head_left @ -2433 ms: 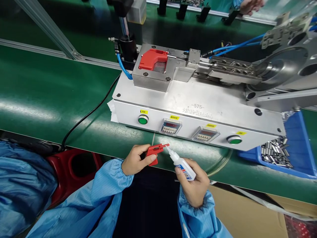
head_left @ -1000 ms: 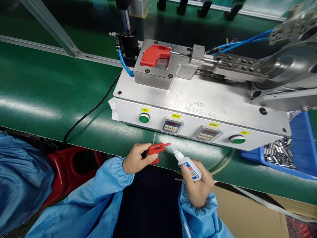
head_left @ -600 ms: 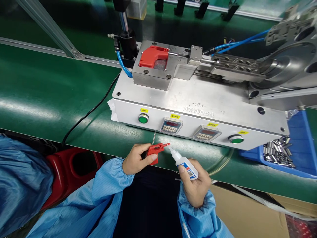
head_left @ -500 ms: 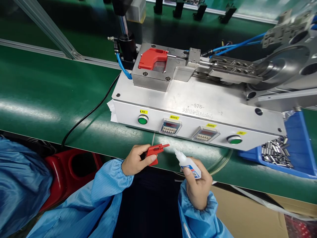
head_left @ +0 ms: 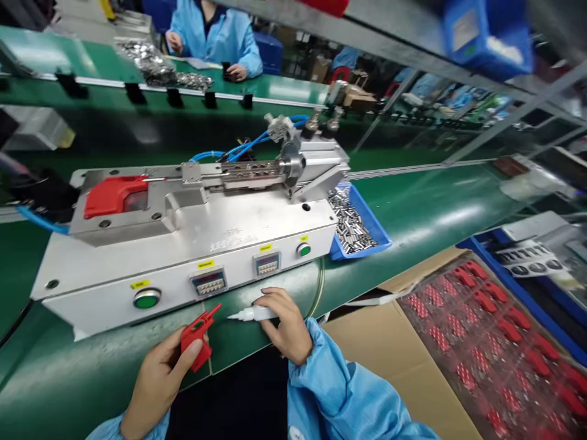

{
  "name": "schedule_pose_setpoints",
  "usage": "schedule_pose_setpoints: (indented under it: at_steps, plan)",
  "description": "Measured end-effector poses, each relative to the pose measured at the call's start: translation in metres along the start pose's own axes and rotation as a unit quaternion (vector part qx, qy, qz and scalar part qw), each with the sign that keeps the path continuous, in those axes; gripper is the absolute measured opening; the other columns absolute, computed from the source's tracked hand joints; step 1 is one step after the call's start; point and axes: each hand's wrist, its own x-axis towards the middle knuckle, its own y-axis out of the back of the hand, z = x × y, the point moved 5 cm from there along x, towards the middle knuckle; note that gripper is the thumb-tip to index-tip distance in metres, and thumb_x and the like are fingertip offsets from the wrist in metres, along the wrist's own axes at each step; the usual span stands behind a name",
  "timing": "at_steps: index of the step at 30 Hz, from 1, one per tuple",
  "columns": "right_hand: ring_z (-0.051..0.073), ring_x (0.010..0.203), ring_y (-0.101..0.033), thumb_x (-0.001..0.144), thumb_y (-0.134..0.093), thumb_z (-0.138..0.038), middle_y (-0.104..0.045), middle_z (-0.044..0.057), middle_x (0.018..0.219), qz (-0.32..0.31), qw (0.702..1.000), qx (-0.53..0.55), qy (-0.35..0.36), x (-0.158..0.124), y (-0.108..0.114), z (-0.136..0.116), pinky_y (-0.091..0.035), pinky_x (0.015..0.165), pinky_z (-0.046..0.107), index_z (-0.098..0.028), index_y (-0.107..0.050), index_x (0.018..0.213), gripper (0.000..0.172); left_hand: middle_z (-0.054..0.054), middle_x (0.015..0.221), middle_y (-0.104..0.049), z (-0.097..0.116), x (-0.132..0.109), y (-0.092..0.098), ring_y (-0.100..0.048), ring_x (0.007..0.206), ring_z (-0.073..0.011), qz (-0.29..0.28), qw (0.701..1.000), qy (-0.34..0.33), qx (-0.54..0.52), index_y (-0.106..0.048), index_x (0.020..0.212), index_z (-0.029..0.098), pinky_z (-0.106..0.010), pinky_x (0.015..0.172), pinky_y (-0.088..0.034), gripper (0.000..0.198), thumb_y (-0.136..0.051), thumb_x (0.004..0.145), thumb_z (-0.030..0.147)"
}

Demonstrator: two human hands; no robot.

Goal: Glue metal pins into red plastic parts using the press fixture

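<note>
My left hand [head_left: 158,373] is closed on a red pistol-shaped plastic part [head_left: 195,339], pinched between thumb and fingers, its thin tip pointing up and right. To the right, my right hand [head_left: 287,324] has its fingers around a white squeeze bottle [head_left: 257,313], which is held nearly flat just above or on the bench; I cannot tell which. The bottle's narrow nozzle points left towards the red part, a small gap apart. Most of the bottle's body and label is hidden by the hand. Behind both hands, another red part [head_left: 107,194] sits in the metal fixture of the bench machine [head_left: 247,223].
A blue bin [head_left: 367,214] of small metal pins stands right of the machine. Trays of red parts [head_left: 499,342] lie at the lower right beside cardboard [head_left: 394,360]. A co-worker in a blue smock [head_left: 217,36] sits across the green bench [head_left: 413,201].
The view has swung right, bringing the trays and co-worker into sight. My right hand has turned the bottle from tilted to nearly flat. The left hand still holds the red part.
</note>
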Motion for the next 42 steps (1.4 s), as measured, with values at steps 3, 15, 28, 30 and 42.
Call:
schedule_pose_setpoints:
  at_steps: [3, 15, 28, 30, 42]
  plan:
    - [0.027, 0.115, -0.064, 0.095, -0.070, -0.019, -0.072, 0.008, 0.113, 0.018, 1.000, 0.017, -0.018, 0.000, 0.005, 0.001, -0.054, 0.103, 0.043, -0.025, -0.074, 0.112, 0.018, -0.007, 0.084, -0.082, 0.000, 0.002, -0.001, -0.076, 0.071, -0.0286, -0.002, 1.000, 0.002, 0.013, -0.083, 0.084, 0.021, -0.032, 0.055, -0.064, 0.055, -0.073, 0.080, 0.075]
    - [0.028, 0.119, -0.066, 0.093, -0.072, -0.030, -0.075, 0.008, 0.104, 0.041, 0.992, 0.090, -0.072, 0.020, -0.007, 0.009, -0.052, 0.106, 0.047, -0.024, -0.069, 0.104, 0.013, -0.006, 0.072, -0.075, 0.019, 0.007, 0.002, -0.069, 0.062, -0.0176, 0.028, 0.995, -0.071, -0.066, -0.077, 0.084, 0.015, -0.025, 0.059, -0.058, 0.050, -0.069, 0.092, 0.064]
    - [0.027, 0.105, -0.071, 0.103, -0.064, -0.031, -0.073, 0.011, 0.118, -0.002, 0.995, -0.102, -0.008, 0.005, 0.075, -0.027, -0.061, 0.093, 0.040, -0.024, -0.070, 0.126, 0.024, -0.007, 0.080, -0.079, 0.006, -0.005, 0.006, -0.074, 0.069, -0.0227, 0.033, 0.999, -0.024, -0.006, -0.080, 0.085, 0.016, -0.029, 0.064, -0.062, 0.051, -0.070, 0.089, 0.067]
    - [0.025, 0.093, -0.072, 0.104, -0.063, -0.032, -0.075, 0.008, 0.104, 0.045, 0.986, -0.160, -0.020, 0.018, 0.125, -0.026, -0.062, 0.086, 0.037, -0.023, -0.074, 0.111, 0.016, -0.008, 0.084, -0.081, -0.003, -0.006, 0.008, -0.076, 0.073, -0.0248, 0.034, 0.999, 0.000, 0.009, -0.081, 0.087, 0.017, -0.030, 0.064, -0.063, 0.055, -0.071, 0.085, 0.071]
    - [0.026, 0.083, -0.070, 0.074, -0.073, -0.009, -0.067, 0.006, 0.068, -0.001, 0.901, -0.331, -0.281, 0.146, 0.219, 0.085, -0.056, 0.085, 0.035, -0.018, -0.062, 0.063, 0.018, -0.010, 0.085, -0.081, -0.008, -0.001, 0.002, -0.076, 0.075, -0.0276, 0.058, 0.998, -0.014, 0.004, -0.082, 0.085, 0.017, -0.033, 0.066, -0.065, 0.064, -0.070, 0.079, 0.079]
